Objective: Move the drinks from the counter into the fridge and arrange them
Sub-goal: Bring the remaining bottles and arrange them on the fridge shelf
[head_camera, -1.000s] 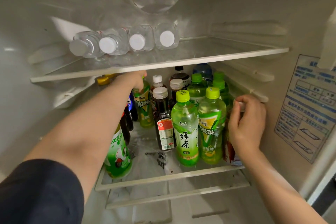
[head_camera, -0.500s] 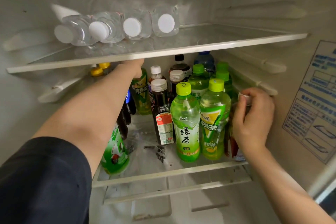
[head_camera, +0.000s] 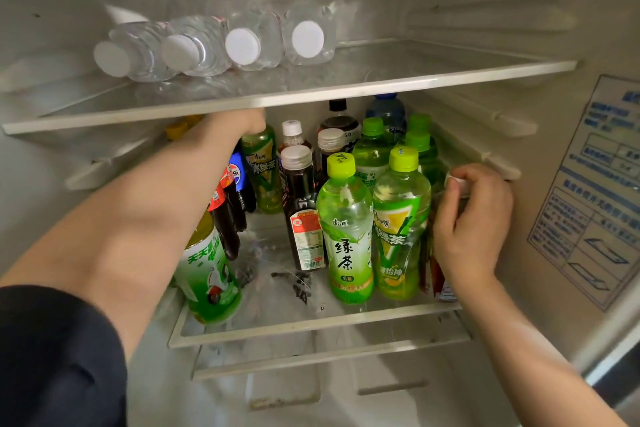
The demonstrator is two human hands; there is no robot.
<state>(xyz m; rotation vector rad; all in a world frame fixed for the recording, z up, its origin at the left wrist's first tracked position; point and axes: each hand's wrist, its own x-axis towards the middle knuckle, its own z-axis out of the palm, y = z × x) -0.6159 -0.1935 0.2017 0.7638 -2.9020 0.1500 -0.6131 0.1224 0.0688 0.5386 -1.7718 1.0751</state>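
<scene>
Inside the fridge, the middle glass shelf (head_camera: 311, 324) holds many upright drinks: green tea bottles (head_camera: 346, 239), dark bottles with white caps (head_camera: 303, 218), cola bottles (head_camera: 228, 215) and a green-white can (head_camera: 211, 274). My left hand (head_camera: 242, 123) reaches deep under the upper shelf and sits on top of a green tea bottle (head_camera: 261, 173); its fingers are hidden. My right hand (head_camera: 471, 218) grips a white-capped bottle with a red label (head_camera: 438, 277) at the shelf's right end, beside the front green tea bottles.
Several clear water bottles (head_camera: 221, 45) lie on their sides on the upper glass shelf (head_camera: 415, 80), whose right half is bare. The fridge's right wall carries a blue-printed label (head_camera: 595, 184). A lower shelf edge (head_camera: 311, 362) shows beneath.
The camera view has tilted down and moved closer. Both hands stay on their bottles, with almost no movement.
</scene>
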